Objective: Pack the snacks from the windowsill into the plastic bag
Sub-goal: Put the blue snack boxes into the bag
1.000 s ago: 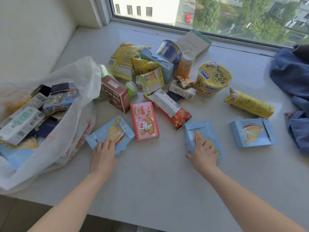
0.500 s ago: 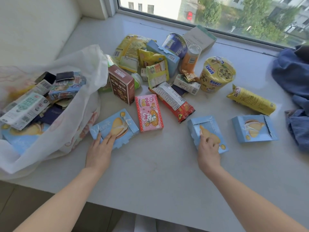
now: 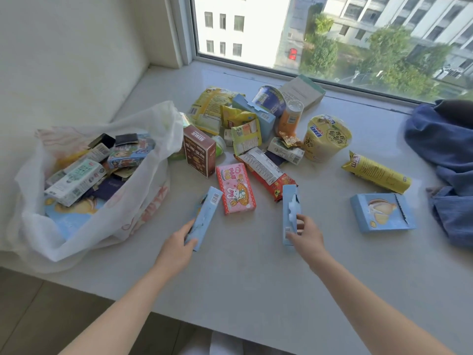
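My left hand [image 3: 179, 245] grips a light blue snack box [image 3: 206, 213], tipped up on its edge just right of the plastic bag. My right hand [image 3: 307, 237] holds a second light blue box [image 3: 289, 211], also raised on its edge. The white plastic bag [image 3: 143, 201] lies open at the left of the windowsill with several boxes inside. A third blue box [image 3: 381, 212] lies flat at the right. A pink rabbit box [image 3: 235, 188], a brown box [image 3: 198, 151], a red packet [image 3: 268, 172], a yellow tube pack [image 3: 376, 172] and a yellow cup [image 3: 326, 138] sit among several other snacks behind my hands.
The pale windowsill [image 3: 256, 278] ends at a front edge close below my forearms. Blue denim clothing [image 3: 445, 160] is heaped at the right end. A wall stands at the left and the window pane runs along the back.
Both hands have closed on the blue boxes they were pressing flat and lifted them onto their edges. The camera has tilted up, showing more window.
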